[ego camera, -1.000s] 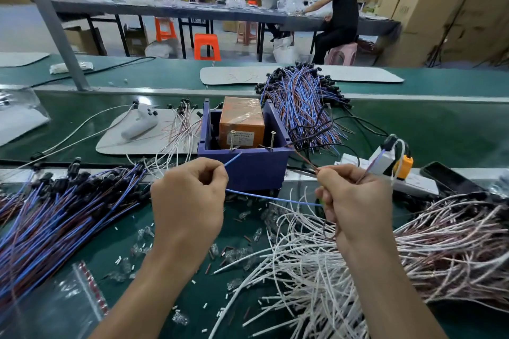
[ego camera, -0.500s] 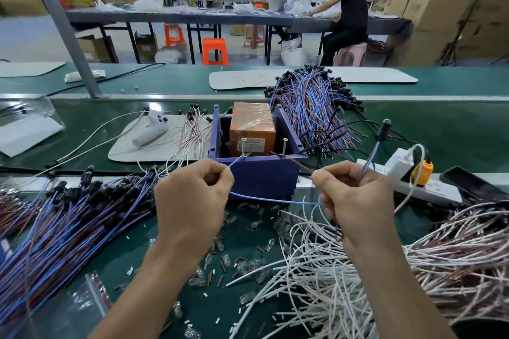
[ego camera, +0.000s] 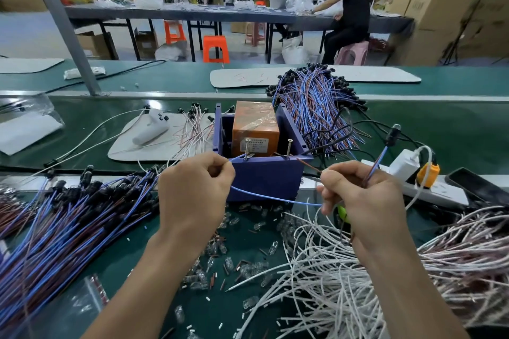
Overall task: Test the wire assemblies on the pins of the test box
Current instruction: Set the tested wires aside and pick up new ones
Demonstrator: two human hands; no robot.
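Hands both pinching: left hand (ego camera: pixel 195 190) holds the tip of the blue wire (ego camera: pixel 275 197) at the left pin (ego camera: pixel 247 147), right hand (ego camera: pixel 358 195) grips the other end plus a brown lead (ego camera: pixel 308 166) aimed far-left. Wire runs left-right along the near side of the box (ego camera: pixel 264 176), which holds an orange block (ego camera: pixel 254 129).

You can read nothing here: the white label (ego camera: pixel 254 145) on the orange block (ego camera: pixel 254 124) in your test box (ego camera: pixel 264 177) is too blurred.
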